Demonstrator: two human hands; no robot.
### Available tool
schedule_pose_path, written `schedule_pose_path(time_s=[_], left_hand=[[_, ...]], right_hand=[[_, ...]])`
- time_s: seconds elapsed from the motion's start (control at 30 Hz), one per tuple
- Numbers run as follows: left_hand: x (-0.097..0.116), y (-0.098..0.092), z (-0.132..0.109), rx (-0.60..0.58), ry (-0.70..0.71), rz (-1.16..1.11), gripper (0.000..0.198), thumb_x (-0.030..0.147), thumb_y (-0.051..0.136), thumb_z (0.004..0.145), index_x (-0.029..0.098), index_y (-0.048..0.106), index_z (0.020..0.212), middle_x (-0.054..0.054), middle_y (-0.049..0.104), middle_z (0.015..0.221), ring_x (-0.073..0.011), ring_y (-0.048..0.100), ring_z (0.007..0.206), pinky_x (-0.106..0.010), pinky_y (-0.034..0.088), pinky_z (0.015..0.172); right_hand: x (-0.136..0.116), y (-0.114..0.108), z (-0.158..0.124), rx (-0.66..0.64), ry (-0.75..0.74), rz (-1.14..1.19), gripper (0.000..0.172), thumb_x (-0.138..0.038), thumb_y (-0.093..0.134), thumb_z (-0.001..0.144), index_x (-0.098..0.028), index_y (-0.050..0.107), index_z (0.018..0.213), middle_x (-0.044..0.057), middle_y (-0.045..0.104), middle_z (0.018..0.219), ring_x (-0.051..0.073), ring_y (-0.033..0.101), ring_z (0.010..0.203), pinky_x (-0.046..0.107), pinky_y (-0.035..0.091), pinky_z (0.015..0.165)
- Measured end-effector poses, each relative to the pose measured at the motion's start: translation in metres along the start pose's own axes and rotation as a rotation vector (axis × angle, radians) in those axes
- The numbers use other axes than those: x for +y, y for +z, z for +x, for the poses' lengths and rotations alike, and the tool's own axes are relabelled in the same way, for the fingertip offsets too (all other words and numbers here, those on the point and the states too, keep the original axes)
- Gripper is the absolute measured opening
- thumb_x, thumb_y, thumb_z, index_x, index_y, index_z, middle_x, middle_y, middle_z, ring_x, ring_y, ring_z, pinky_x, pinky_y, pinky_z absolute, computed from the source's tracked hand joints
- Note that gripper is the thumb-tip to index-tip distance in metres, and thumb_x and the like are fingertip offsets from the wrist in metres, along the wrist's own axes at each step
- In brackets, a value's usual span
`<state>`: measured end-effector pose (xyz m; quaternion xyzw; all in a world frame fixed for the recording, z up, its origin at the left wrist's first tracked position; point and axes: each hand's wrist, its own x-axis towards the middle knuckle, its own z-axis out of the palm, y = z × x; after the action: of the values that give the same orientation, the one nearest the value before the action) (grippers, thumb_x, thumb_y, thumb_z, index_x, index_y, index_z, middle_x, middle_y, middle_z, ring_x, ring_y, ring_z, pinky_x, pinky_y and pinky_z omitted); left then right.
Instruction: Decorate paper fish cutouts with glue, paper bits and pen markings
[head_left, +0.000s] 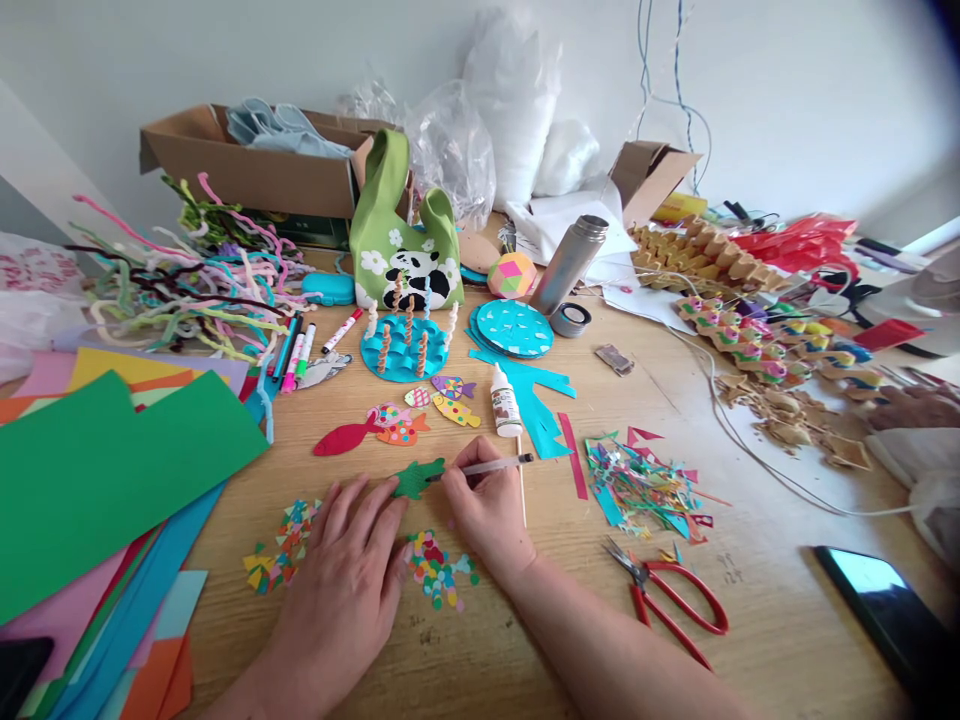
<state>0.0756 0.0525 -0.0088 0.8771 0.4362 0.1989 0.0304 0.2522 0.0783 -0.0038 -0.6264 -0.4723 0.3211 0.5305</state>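
My right hand (484, 500) grips a pen (491, 466), its tip on a green paper fish (418, 478) with drawn lines. Fingers stretched flat, my left hand (352, 550) lies on the table with its fingertips at the fish's left edge. Small coloured paper bits (439, 568) are gathered beside the left hand, and more paper scraps (283, 545) lie on its other side. Just beyond the hands are a red paper fish (343, 437), several decorated paper fish (403, 428) and a white glue bottle (505, 402). A thin stick (522, 480) lies behind the right wrist.
Red-handled pliers (660, 590) and a heap of paper clippings (645, 480) lie to the right, near a phone (885, 620). Coloured paper sheets (127, 480) fill the left. Behind stand a blue craft base (405, 350), a green panda bag (409, 240) and a metal flask (570, 265). Another person's hand (915, 408) shows at far right.
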Motion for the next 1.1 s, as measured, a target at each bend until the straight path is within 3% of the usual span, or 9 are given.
schedule_pose_path(time_s=[1.1], left_hand=[[-0.0006, 0.0003, -0.0003, 0.006, 0.003, 0.004, 0.031, 0.027, 0.048, 0.096, 0.018, 0.058, 0.124, -0.011, 0.06, 0.131, -0.0318, 0.046, 0.126, -0.056, 0.04, 0.109]], right_hand=[[0.0007, -0.0007, -0.0011, -0.024, 0.009, 0.001, 0.011, -0.022, 0.053, 0.068, -0.024, 0.045, 0.061, -0.007, 0.044, 0.051, 0.011, 0.038, 0.046, 0.023, 0.028, 0.043]])
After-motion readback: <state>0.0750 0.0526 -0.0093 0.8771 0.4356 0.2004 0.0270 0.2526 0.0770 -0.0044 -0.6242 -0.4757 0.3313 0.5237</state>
